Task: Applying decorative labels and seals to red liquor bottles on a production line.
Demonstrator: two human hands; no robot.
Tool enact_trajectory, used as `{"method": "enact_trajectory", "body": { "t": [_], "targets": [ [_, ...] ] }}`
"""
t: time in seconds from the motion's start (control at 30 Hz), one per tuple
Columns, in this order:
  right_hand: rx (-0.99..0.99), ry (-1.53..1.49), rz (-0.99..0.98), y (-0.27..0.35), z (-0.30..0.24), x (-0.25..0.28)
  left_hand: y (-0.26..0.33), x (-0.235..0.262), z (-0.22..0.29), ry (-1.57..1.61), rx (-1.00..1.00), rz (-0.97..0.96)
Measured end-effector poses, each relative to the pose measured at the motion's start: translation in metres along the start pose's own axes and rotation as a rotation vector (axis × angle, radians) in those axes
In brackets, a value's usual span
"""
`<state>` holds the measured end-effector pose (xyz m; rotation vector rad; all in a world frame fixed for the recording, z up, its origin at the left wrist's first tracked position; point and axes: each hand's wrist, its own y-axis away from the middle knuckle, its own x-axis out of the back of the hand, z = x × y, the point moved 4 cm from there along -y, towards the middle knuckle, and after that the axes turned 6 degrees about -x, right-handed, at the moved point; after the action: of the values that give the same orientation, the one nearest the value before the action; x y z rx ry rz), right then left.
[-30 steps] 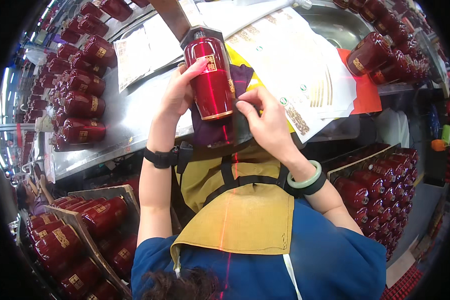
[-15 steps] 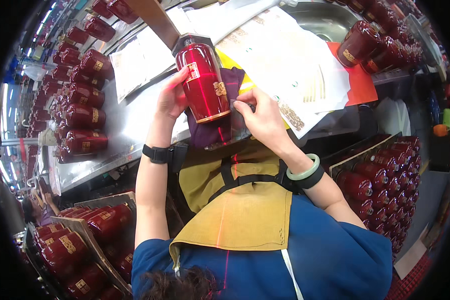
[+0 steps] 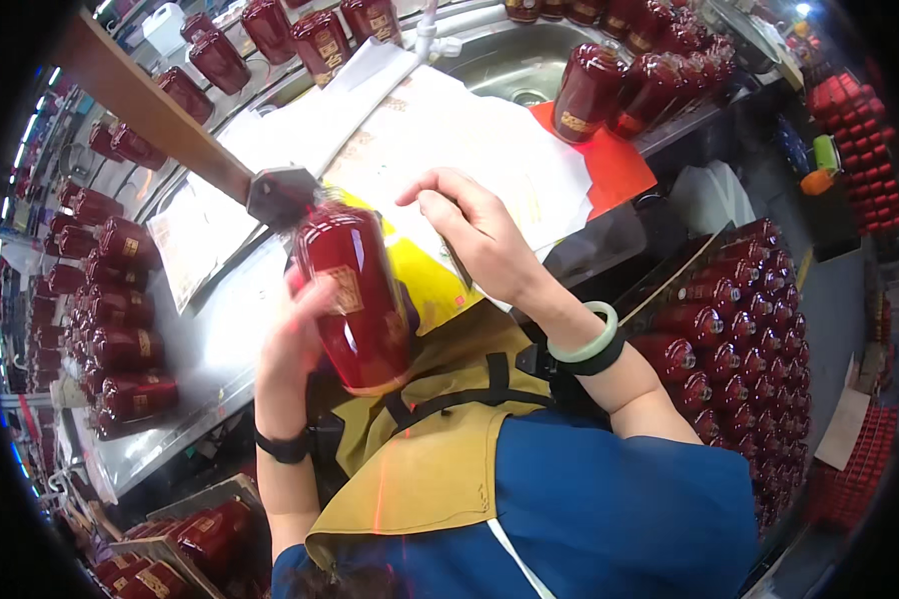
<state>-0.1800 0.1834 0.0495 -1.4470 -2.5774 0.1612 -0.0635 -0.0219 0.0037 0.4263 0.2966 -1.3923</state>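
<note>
Papers (image 3: 489, 150) and a brown bar (image 3: 160, 112) flank the red bottle (image 3: 358, 324) the left hand (image 3: 292, 329) grips; right hand (image 3: 481, 238) curled, hold unclear.

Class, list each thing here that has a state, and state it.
Glossy red rounded bottle: held, square gold label showing.
Left bare grip: holding the bottle.
Right bare grip: fingers bent, apart from the bottle.
White paper sheets: spread out.
Pale-green round bangle: worn around the right wrist.
</note>
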Motion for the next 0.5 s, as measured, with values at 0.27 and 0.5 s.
{"method": "enact_trajectory", "body": {
  "t": [0.27,0.5],
  "targets": [
    [0.08,0.529,0.043,0.025,-0.071,0.069,-0.025,-0.127,0.006,-0.672,-0.248,-0.339],
    [0.174,0.881,0.349,0.035,-0.101,0.152,-0.049,-0.172,-0.006,-0.972,-0.77,-0.361]
  ]
}}
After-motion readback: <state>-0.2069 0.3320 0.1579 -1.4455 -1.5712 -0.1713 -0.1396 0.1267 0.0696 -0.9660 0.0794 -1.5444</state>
